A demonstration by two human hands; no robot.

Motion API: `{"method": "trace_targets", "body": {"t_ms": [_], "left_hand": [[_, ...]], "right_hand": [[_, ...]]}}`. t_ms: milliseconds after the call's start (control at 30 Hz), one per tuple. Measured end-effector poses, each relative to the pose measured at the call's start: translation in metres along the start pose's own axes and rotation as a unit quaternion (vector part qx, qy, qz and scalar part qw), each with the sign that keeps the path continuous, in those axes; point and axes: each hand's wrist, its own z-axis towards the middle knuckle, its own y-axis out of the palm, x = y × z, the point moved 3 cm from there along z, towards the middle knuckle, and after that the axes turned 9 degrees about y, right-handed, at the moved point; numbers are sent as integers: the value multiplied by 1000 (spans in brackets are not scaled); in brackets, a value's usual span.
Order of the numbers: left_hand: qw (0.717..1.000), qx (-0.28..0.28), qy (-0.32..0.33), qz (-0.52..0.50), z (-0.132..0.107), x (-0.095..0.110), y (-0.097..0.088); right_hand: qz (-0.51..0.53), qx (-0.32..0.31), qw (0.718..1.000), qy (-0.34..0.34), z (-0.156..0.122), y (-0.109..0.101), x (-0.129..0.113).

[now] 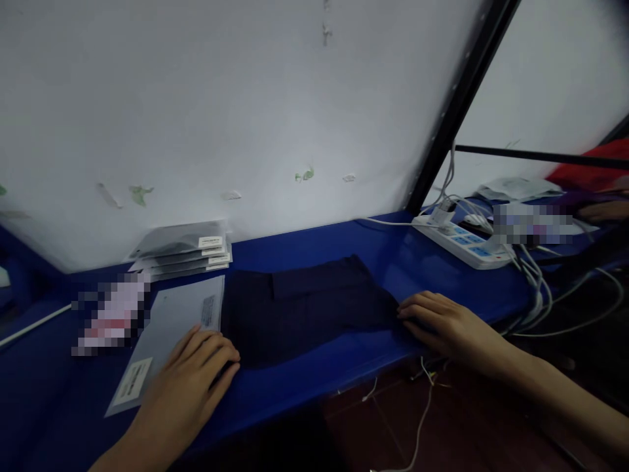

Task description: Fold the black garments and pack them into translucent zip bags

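Observation:
A dark navy folded garment lies flat on the blue table, with one flap folded over along its far side. My left hand rests at the garment's left end, fingers stretched out and partly over a clear plastic bag with a white label. Its fingertips touch the cloth's edge. At the opposite end, my right hand has its fingers closed around the garment's right corner, the thumb on the near side. The exact kind of garment cannot be made out.
Several packed bags with labels are stacked against the wall. A blurred pinkish item lies at left. On the right are a white power strip, tangled cables and a black metal post. Another person's hand shows far right.

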Motion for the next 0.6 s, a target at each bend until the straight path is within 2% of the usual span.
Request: {"method": "trace_targets", "body": {"t_ms": [167, 333, 467, 600], "left_hand": [[998, -8, -52, -46, 6, 6, -2], [981, 4, -169, -90, 17, -1, -10], [959, 34, -253, -119, 39, -18, -17], [951, 54, -283, -109, 66, -46, -13]], "right_hand": [[16, 11, 998, 60, -3, -4, 7], [18, 67, 989, 134, 9, -13, 8], [-15, 120, 979, 164, 38, -22, 10], [-26, 128, 976, 176, 83, -27, 21]]}}
